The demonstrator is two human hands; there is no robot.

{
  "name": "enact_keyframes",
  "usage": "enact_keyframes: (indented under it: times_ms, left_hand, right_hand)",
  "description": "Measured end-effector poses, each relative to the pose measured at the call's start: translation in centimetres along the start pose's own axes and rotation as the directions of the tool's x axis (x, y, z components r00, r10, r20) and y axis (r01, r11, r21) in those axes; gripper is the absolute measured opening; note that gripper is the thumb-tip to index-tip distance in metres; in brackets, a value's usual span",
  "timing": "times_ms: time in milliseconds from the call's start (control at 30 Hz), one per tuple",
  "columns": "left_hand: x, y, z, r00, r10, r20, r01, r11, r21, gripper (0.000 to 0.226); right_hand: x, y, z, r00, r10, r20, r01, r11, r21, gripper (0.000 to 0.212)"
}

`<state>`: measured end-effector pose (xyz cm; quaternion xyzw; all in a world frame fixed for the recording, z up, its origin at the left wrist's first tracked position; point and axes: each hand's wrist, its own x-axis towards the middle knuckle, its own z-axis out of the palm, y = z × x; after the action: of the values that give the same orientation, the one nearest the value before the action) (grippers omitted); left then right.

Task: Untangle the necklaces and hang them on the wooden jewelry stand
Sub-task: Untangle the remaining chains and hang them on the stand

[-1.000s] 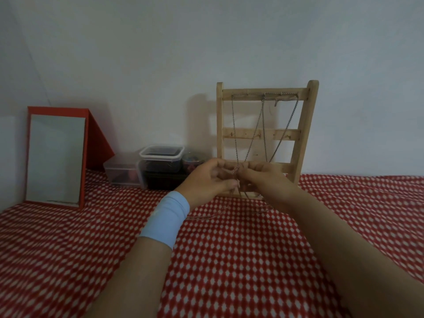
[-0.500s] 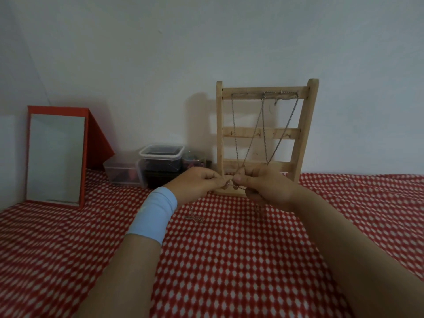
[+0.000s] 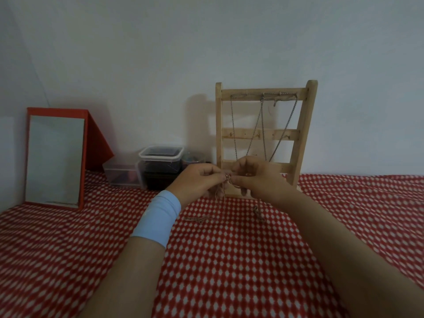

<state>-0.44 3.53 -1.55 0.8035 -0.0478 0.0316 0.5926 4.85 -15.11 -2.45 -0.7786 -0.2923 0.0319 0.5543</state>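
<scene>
The left hand (image 3: 200,180) and right hand (image 3: 260,177) each pinch the knotted necklace (image 3: 228,180) above the checked cloth (image 3: 229,260), before the wooden jewelry stand (image 3: 219,134); this thin, limp chain probably snags easily, so grip beside the knot.

Cloth (image 3: 229,260), lower frame: red ground with a regular grid of small white diamonds.
Wall (image 3: 160,53), upper frame: plain pale grey-white.
Wooden jewelry stand (image 3: 219,134), centre right: pale tan, faint grain.
Hung chains (image 3: 233,125) on it: silver-grey.
Tangled chain (image 3: 227,180), centre: looks coppery-gold, though the dim light leaves the tone uncertain.
Wristband (image 3: 158,216), below centre: plain light blue.
Mirror frame (image 3: 82,157), left: orange-red; glass dull grey.
Plastic tubs (image 3: 160,158), centre left: clear, contents dark.
</scene>
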Motion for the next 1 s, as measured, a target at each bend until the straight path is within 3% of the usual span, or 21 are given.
enact_keyframes:
  times_ms: [133, 333, 433, 533, 700, 867, 1000]
  left_hand:
    - [0.2, -0.4, 0.0, 0.998, 0.017, -0.066, -0.016, 1.0, 0.01, 0.012]
    - [0.5, -0.9, -0.2, 0.997, 0.015, -0.072, -0.011, 0.999, 0.054, 0.008]
    - [0.4, -1.0, -0.3, 0.998, 0.004, -0.055, -0.001, 0.999, 0.044, 0.009]
    - [0.4, -0.9, 0.0, 0.999, -0.009, -0.049, 0.014, 0.996, 0.09, 0.011]
    - [0.6, -1.2, 0.9, 0.998, -0.045, -0.048, 0.046, 0.999, 0.028, 0.017]
    - [0.7, -1.2, 0.5, 1.0, 0.007, -0.007, -0.005, 0.967, 0.257, 0.013]
    - [0.7, -0.9, 0.2, 0.999, 0.028, -0.018, -0.02, 0.94, 0.339, 0.014]
  right_hand:
    - [0.2, 0.2, 0.3, 0.99, -0.065, -0.124, 0.059, 0.997, -0.056, 0.018]
    - [0.0, -0.4, 0.3, 0.992, 0.095, -0.088, -0.103, 0.991, -0.091, 0.024]
    - [0.1, 0.0, 0.3, 0.982, 0.185, -0.042, -0.185, 0.983, 0.003, 0.017]
    - [0.0, 0.2, 0.4, 0.971, 0.235, 0.035, -0.237, 0.969, 0.066, 0.02]
    - [-0.1, 0.3, 1.0, 0.923, 0.376, 0.084, -0.386, 0.898, 0.211, 0.026]
    - [0.0, 0.8, 0.8, 0.91, 0.396, 0.124, -0.415, 0.867, 0.277, 0.021]
    - [-0.2, 1.1, 0.4, 0.944, 0.322, 0.068, -0.328, 0.937, 0.118, 0.023]
